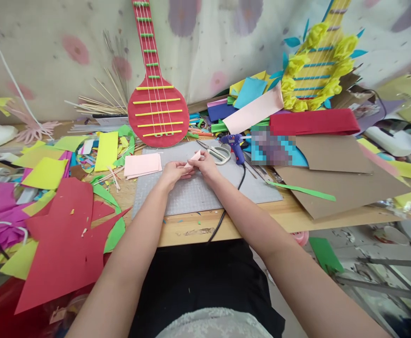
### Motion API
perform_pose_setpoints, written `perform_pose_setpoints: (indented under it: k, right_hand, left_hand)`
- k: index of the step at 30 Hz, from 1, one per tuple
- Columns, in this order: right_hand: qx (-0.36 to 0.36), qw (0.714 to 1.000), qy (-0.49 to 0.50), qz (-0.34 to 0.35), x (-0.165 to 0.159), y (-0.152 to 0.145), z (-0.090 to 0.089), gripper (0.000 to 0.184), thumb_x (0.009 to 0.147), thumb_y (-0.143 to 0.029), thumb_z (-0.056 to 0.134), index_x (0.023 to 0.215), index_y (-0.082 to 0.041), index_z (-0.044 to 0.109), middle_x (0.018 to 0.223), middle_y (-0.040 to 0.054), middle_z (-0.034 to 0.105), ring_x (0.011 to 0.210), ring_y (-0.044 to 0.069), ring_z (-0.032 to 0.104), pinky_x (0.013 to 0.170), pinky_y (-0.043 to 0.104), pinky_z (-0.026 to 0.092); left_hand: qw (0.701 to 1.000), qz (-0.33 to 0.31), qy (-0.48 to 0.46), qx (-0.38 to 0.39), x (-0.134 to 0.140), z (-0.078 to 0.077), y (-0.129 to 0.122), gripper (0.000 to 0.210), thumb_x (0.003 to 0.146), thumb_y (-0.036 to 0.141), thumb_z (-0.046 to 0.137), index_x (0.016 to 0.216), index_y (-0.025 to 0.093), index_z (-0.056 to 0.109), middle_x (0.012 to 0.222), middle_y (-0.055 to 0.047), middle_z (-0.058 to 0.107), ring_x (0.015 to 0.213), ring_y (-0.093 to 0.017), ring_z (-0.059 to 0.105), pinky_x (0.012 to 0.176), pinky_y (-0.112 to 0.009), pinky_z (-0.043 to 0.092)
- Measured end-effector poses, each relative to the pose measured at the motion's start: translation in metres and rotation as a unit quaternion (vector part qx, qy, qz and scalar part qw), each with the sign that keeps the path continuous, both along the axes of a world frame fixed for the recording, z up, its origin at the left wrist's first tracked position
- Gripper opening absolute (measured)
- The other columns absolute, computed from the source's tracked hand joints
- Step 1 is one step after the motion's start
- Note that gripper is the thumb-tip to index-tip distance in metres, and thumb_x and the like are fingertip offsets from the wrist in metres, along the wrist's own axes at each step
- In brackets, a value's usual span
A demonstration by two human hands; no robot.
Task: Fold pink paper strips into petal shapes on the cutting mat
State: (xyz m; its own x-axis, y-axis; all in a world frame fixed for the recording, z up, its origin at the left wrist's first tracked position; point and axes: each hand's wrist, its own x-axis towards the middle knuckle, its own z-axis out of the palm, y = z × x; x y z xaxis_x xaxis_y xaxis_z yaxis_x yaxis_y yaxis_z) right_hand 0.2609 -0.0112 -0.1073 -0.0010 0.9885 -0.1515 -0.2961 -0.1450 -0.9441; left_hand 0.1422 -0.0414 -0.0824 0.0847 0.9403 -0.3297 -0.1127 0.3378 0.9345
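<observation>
Over the grey cutting mat (pixel 191 199), my left hand (pixel 175 173) and my right hand (pixel 206 165) meet, both closed on a small folded piece of pale pink paper (pixel 194 158). The fingers of each hand pinch it, and part of it is hidden behind them. Left of my left hand lies a stack of pale pink paper pieces (pixel 142 165), overlapping the mat's edge. Beyond my right hand are scissors (pixel 219 154) with light handles. A blue-purple hot glue gun (pixel 235 146) lies right of them, its black cord running toward the table's front edge.
A red paper lute (pixel 158 112) with yellow strips leans at the back. Another yellow instrument (pixel 313 70) with paper flowers stands back right. Red paper scraps (pixel 66 230) cover the left side. Brown cardboard (pixel 339 183), a red roll (pixel 314 122) and a green strip (pixel 306 190) lie right.
</observation>
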Motion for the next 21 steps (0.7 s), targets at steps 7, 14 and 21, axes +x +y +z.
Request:
perform_pose_setpoints:
  k: [7, 14, 21]
  right_hand:
    - [0.012, 0.999, 0.038, -0.029, 0.015, 0.014, -0.007, 0.042, 0.056, -0.009, 0.072, 0.085, -0.020, 0.044, 0.059, -0.0089, 0.057, 0.059, 0.009, 0.059, 0.066, 0.024, 0.048]
    - [0.028, 0.998, 0.050, -0.019, 0.019, 0.008, 0.006, 0.027, 0.069, -0.008, 0.062, 0.085, -0.020, 0.044, 0.061, -0.0042, 0.063, 0.068, 0.012, 0.065, 0.075, 0.028, 0.050]
    - [0.027, 0.999, 0.031, -0.027, 0.017, 0.007, 0.011, 0.017, 0.077, -0.012, 0.053, 0.087, -0.021, 0.044, 0.064, -0.0020, 0.066, 0.070, 0.012, 0.065, 0.075, 0.028, 0.050]
  left_hand:
    - [0.999, -0.017, 0.023, -0.025, -0.002, 0.003, -0.001, 0.015, 0.063, 0.003, 0.072, 0.072, 0.007, 0.061, 0.066, -0.007, 0.069, 0.059, -0.015, 0.067, 0.065, -0.028, 0.054]
    - [0.999, -0.024, 0.022, -0.027, -0.004, 0.003, -0.002, 0.010, 0.066, 0.002, 0.069, 0.072, 0.006, 0.062, 0.068, -0.008, 0.069, 0.061, -0.015, 0.067, 0.062, -0.025, 0.055]
    - [1.000, -0.016, 0.017, -0.016, -0.005, -0.001, -0.002, 0.011, 0.065, 0.002, 0.069, 0.073, 0.007, 0.062, 0.066, -0.007, 0.069, 0.060, -0.014, 0.067, 0.058, -0.022, 0.054]
